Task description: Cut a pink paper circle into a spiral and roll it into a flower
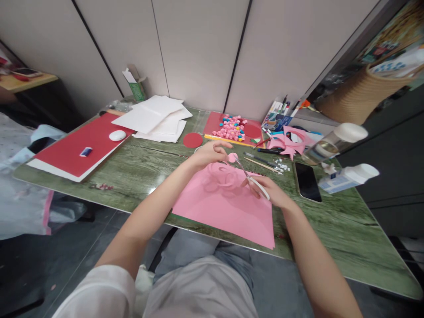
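1. Scissors [261, 187] are sitting in the right grip [275, 192], their blades pointing toward the counter's [351, 238] far edge and reaching close to a pink disc [232, 157].
2. The left grip [210, 154] is curling narrow, seemingly pinching the disc's left side.
3. Trimming that disc is probably the step in hand; the next move would be calling for steady turning against the blades.
4. Pink paper [232, 212] is lying along the near edge; small coloured pieces [230, 129] are clustering toward the far edge.
5. Blur is hiding where blades and disc are meeting; looping pink shapes [220, 179] are blending into the paper.
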{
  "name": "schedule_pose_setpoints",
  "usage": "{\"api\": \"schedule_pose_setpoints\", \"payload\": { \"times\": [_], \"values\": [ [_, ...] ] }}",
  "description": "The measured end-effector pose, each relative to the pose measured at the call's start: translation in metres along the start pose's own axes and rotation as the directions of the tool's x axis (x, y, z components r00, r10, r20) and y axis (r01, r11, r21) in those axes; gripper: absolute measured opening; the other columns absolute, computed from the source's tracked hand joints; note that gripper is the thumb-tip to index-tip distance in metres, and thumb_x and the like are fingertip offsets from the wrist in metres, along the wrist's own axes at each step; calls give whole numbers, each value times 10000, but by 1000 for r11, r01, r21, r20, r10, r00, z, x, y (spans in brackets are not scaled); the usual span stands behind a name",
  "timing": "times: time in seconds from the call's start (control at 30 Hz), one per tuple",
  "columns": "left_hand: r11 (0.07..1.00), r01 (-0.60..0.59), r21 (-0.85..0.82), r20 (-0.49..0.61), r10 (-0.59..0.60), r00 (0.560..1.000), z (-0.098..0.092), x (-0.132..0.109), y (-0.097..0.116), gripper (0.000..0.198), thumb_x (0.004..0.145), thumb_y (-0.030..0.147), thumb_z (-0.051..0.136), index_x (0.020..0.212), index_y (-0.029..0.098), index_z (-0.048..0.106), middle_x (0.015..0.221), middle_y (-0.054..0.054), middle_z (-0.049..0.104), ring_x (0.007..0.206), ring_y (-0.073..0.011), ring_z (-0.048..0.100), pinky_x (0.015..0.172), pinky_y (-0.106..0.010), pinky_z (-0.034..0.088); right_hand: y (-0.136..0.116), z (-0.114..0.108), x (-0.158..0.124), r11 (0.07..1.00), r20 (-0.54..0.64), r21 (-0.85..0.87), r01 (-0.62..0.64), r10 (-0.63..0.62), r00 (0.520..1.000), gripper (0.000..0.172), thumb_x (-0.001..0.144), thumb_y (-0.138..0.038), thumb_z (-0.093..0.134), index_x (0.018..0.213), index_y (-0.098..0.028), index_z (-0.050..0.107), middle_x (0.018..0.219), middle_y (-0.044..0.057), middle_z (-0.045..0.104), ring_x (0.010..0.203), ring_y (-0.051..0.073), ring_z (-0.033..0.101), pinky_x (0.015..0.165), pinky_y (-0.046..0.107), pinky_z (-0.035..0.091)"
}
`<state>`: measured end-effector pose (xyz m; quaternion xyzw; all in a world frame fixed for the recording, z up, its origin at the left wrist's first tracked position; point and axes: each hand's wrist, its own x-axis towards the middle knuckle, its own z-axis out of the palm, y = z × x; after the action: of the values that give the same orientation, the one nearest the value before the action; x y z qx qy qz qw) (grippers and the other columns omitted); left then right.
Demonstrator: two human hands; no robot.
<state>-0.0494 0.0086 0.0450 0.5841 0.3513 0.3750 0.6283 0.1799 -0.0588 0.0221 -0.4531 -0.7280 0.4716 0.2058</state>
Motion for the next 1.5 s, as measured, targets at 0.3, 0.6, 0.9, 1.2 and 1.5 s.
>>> {"api": "schedule_pose_setpoints", "payload": {
  "times": [0.3, 0.6, 0.9, 1.2, 1.5],
  "values": [
    [1000, -9, -20, -28, 8, 1000, -3, 1, 1, 422, 553, 75, 559, 971, 129, 534, 577, 34, 548, 501, -37, 451, 491, -167, 294, 1, 0, -1, 1000, 12, -12, 11, -11, 1000, 338, 803, -417, 420, 836, -138, 607, 502, -31, 431, 466, 92, 399, 482, 225, 323],
    [1000, -18, -7, -52, 17, 999, -4, 1, 2, 425, 548, 64, 552, 968, 126, 539, 567, 37, 533, 469, -26, 407, 455, -164, 256, -3, 0, -1, 1000, 27, -30, 3, -3, 1000, 355, 796, -440, 423, 829, -143, 614, 492, -36, 418, 459, 90, 385, 470, 225, 312],
    [1000, -3, 27, -24, 3, 1000, -7, 1, 1, 434, 564, 73, 548, 994, 128, 530, 589, 20, 545, 469, -28, 420, 449, -155, 259, 1, -2, -1, 999, 63, -42, 21, -18, 998, 348, 797, -428, 435, 854, -133, 609, 500, -34, 417, 472, 88, 392, 481, 216, 331],
    [999, 22, 49, 16, -22, 1000, -8, 1, 0, 447, 574, 82, 554, 1017, 123, 524, 612, 7, 548, 515, -42, 455, 498, -167, 307, 3, -1, -1, 997, 62, -66, 46, -42, 997, 379, 818, -442, 397, 861, -129, 606, 504, -30, 427, 484, 95, 405, 500, 227, 330],
    [992, 35, 121, 85, -45, 995, -9, 0, 0, 428, 583, 81, 529, 1008, 134, 526, 617, -8, 576, 555, -69, 495, 538, -189, 343, 1, -2, -2, 999, 91, -46, 27, -23, 996, 357, 807, -436, 416, 851, -131, 596, 509, -35, 418, 474, 91, 396, 488, 225, 333]
  ]
}}
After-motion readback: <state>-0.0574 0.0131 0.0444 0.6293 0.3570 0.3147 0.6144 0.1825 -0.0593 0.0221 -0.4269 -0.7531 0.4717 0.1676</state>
